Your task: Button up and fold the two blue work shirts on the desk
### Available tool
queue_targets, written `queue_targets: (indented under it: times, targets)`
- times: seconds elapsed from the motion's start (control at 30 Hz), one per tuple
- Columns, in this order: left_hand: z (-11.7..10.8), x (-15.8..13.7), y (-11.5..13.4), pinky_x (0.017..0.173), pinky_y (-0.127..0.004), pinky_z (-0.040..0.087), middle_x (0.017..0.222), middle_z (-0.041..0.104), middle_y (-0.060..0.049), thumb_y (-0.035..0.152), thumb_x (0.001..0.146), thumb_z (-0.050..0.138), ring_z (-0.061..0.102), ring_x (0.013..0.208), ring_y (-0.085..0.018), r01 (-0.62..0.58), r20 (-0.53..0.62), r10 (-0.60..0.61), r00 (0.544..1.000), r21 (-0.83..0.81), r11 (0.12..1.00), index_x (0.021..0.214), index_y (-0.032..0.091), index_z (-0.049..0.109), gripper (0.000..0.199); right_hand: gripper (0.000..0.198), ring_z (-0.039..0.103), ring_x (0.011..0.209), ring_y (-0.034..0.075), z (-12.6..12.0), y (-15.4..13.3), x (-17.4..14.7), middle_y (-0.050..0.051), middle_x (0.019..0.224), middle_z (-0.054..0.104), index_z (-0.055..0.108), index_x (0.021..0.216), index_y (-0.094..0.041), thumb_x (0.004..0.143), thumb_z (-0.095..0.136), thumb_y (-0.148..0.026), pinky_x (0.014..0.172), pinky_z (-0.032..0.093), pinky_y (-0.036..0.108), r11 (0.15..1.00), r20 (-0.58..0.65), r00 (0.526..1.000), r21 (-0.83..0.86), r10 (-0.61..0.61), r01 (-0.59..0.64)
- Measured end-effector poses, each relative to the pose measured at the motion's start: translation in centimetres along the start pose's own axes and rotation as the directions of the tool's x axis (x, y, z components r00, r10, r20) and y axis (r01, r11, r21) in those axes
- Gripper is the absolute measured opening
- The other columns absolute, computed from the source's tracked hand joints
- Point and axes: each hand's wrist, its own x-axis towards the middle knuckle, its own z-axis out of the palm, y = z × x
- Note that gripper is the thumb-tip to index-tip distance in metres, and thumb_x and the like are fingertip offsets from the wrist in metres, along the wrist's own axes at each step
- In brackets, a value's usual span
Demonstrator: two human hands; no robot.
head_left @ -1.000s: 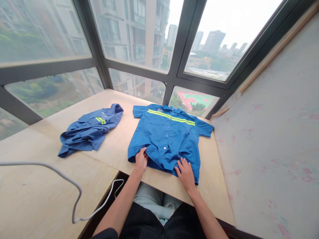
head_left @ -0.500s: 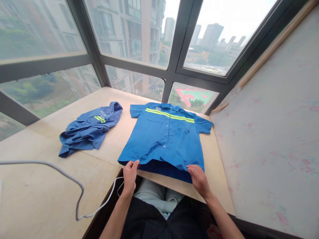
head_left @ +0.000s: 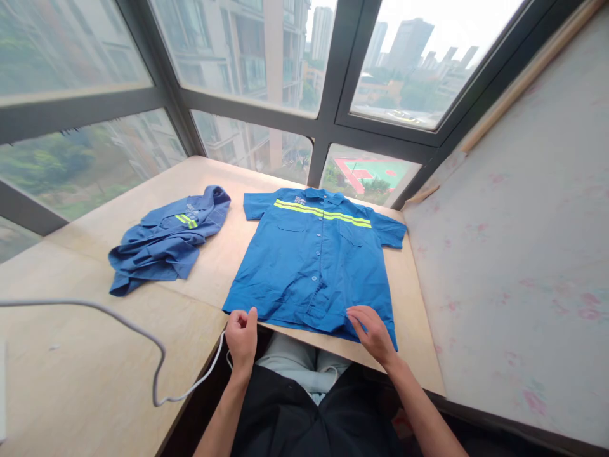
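Observation:
A blue short-sleeved work shirt (head_left: 295, 254) lies spread front up, its collar toward the window. Two yellow-green stripes cross its chest, and buttons run down the middle. At the lower left corner of the hem, my left hand (head_left: 242, 339) is closed, thumb against curled fingers, on the shirt's edge. My right hand (head_left: 373, 333) pinches the cloth near the lower right of the front, thumb and fingertips close together. The front hem lies almost flat over the back panel, with some wrinkles above it.
A second, crumpled blue shirt (head_left: 164, 244) lies to the left on the wooden tabletop (head_left: 61, 355). A white cable (head_left: 159, 374) loops over the table's front edge. Windows (head_left: 252, 63) close off the back, and a flower-patterned wall (head_left: 514, 254) stands at the right.
The shirt's front hem has come down, covering the dark inside that showed before. My left hand has shifted slightly left and down; my right hand has moved a little left.

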Motion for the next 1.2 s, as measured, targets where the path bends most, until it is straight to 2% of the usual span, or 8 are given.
queue_targets:
  times: [0.1,0.2,0.33,0.43,0.6,0.97,1.1,1.2]
  targets:
    - [0.7,0.6,1.1,0.08,-0.028,0.049,0.074,0.06,-0.002,0.032,0.072,0.076,0.059,0.079,-0.02,-0.262,0.066,0.255,0.965,0.14,0.955,0.072,0.023,0.06,0.018,0.026,0.065,0.104,0.024,0.8,-0.7,2.9,0.009,0.107,0.072,0.07,0.112,-0.023,0.097,0.049,-0.022,0.093,0.055,0.043,0.999,-0.031,0.999,0.042,-0.027,0.029]
    - [2.2,2.0,1.2,0.11,-0.041,0.036,0.115,0.067,-0.013,0.033,0.072,0.078,0.053,0.124,-0.032,-0.429,0.28,0.374,0.884,0.171,0.887,0.096,0.023,0.068,0.028,0.033,0.062,0.113,0.024,2.0,-0.8,6.2,0.009,0.116,0.07,0.065,0.123,-0.023,0.096,0.045,-0.018,0.099,0.052,0.045,0.997,0.008,0.998,0.058,-0.06,0.059]
    - [4.5,3.3,-0.2,0.12,-0.05,0.02,0.142,0.055,-0.015,0.036,0.08,0.071,0.033,0.145,-0.033,-0.643,0.565,0.448,0.693,0.205,0.738,0.116,0.022,0.065,0.04,0.051,0.055,0.125,0.022,4.2,1.0,10.4,0.009,0.132,0.062,0.06,0.131,-0.022,0.088,0.039,-0.003,0.107,0.047,0.045,0.989,0.136,0.98,0.041,-0.145,0.14]
    - [5.4,3.2,-1.5,0.121,-0.052,0.015,0.147,0.051,-0.014,0.038,0.082,0.068,0.031,0.146,-0.033,-0.694,0.68,0.394,0.618,0.235,0.681,0.124,0.023,0.064,0.045,0.058,0.052,0.13,0.023,5.6,3.3,12.6,0.01,0.138,0.059,0.065,0.125,-0.02,0.078,0.042,0.003,0.109,0.045,0.046,0.978,0.281,0.941,-0.034,-0.189,0.207]
    - [5.2,2.5,-3.0,0.123,-0.048,0.008,0.151,0.045,-0.013,0.043,0.085,0.064,0.03,0.146,-0.032,-0.666,0.713,0.291,0.638,0.32,0.674,0.131,0.024,0.061,0.05,0.041,0.054,0.129,0.027,5.9,6.1,13.6,0.009,0.134,0.062,0.074,0.108,-0.022,0.081,0.051,-0.002,0.106,0.047,0.048,0.949,0.418,0.872,-0.068,-0.254,0.309]
    - [2.5,3.7,-3.0,0.122,-0.05,0.009,0.153,0.042,-0.01,0.051,0.087,0.059,0.032,0.146,-0.031,-0.78,0.775,0.265,0.574,0.419,0.464,0.14,0.028,0.054,0.058,0.029,0.058,0.123,0.025,3.9,5.7,9.6,0.009,0.131,0.064,0.069,0.118,-0.025,0.095,0.053,-0.02,0.102,0.05,0.048,0.96,0.298,0.919,-0.027,-0.26,0.28]
    - [1.3,3.9,-3.0,0.122,-0.049,0.009,0.153,0.043,-0.01,0.053,0.086,0.059,0.031,0.146,-0.03,-0.764,0.778,0.243,0.58,0.416,0.493,0.138,0.028,0.056,0.058,0.038,0.06,0.12,0.024,4.3,4.6,7.9,0.01,0.132,0.064,0.061,0.131,-0.024,0.096,0.048,-0.018,0.102,0.051,0.046,0.968,0.298,0.925,-0.01,-0.237,0.251]
    - [1.2,3.5,-2.5,0.122,-0.05,0.009,0.149,0.048,-0.01,0.054,0.081,0.065,0.034,0.145,-0.031,-0.677,0.734,0.215,0.644,0.417,0.607,0.128,0.028,0.064,0.053,0.046,0.057,0.126,0.023,4.7,4.3,7.0,0.01,0.139,0.059,0.053,0.14,-0.024,0.095,0.046,-0.015,0.105,0.049,0.045,0.972,0.286,0.932,-0.003,-0.224,0.235]
